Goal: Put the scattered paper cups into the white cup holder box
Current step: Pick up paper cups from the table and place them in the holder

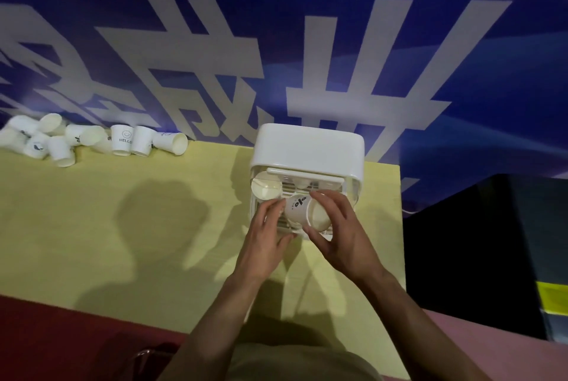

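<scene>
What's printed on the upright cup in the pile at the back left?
The upright cup is white with a smiley face and the word HELLO in dark print, seen in the head view.

Can't see much of the inside of the white cup holder box [307, 147]: its lid covers the back half, and only small bits of more cups show through the slats, too small to count. The right hand [341, 236] covers the far side of the cup [304, 211] it's gripping, and the left hand [264, 239] hides the box's front-left corner. Print on that cup is too blurry to read properly. The pile of cups [61, 140] at the left of the frame overlaps itself, with the leftmost one cut off by the edge. Both forearms run out the bottom of the frame.
</scene>
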